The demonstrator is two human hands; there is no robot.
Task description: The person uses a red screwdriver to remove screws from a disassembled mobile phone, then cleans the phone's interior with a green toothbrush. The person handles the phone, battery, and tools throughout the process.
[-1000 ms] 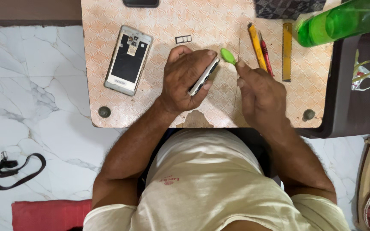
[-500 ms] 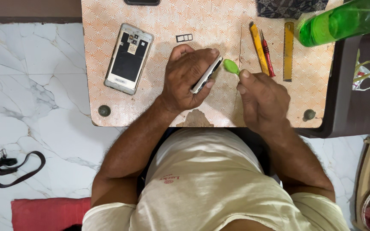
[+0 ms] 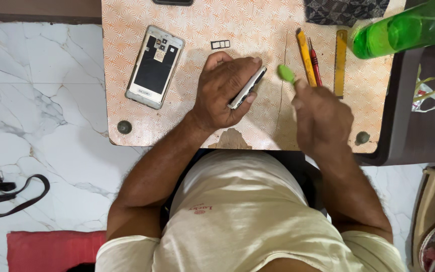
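Item one: my left hand [image 3: 225,93] grips a phone body [image 3: 247,87] edge-up on the patterned table [image 3: 187,126]. Right hand [image 3: 320,118] pinches a green pry pick [image 3: 286,73], just apart from it. Prying step, I judge; next needs the pick seated in the seam. Beyond: an opened phone shell [image 3: 154,66].

On the small table [image 3: 187,126] we have an opened phone [image 3: 154,66] lying at the left, with a little tray [image 3: 220,44] just to its right. Our left hand [image 3: 225,90] sits mid-table around a phone part [image 3: 247,86], our right hand [image 3: 323,118] beside it with a pick [image 3: 286,73]. Behind the right hand lie a pencil [image 3: 305,56], a screwdriver [image 3: 315,63] and a ruler [image 3: 340,63] side by side, with a bottle [image 3: 404,30] at the far right.
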